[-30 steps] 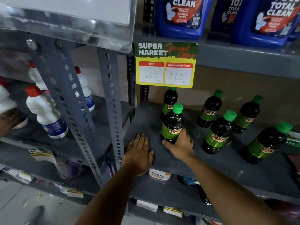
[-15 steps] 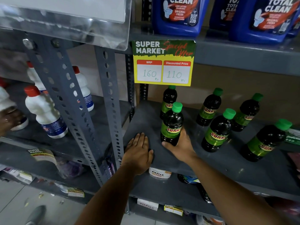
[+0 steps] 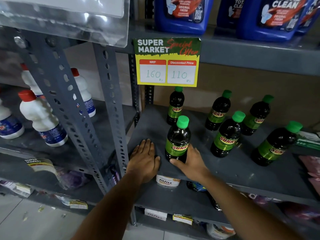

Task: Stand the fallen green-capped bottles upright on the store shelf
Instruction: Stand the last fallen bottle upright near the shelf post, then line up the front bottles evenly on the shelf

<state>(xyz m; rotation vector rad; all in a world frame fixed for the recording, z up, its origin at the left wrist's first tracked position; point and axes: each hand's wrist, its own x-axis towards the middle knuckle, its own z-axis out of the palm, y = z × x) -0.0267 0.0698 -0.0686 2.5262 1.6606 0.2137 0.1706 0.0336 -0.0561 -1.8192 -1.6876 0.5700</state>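
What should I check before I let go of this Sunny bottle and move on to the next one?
1. Front Sunny bottle upright on the grey shelf: ok, cap up, base down.
2. Right hand grip: ok, wrapped around the bottle's base.
3. Left hand out of the way: ok, flat on the shelf left of the bottle, not touching it.
4. Gap to the back-left bottle: cannot tell, they overlap in the head view.
5. Other four Sunny bottles: ok, all caps up, though the wide lens makes the far-right bottle look tilted.
6. Fallen bottles left: cannot tell; none lies on this shelf, but its right end is cut off.
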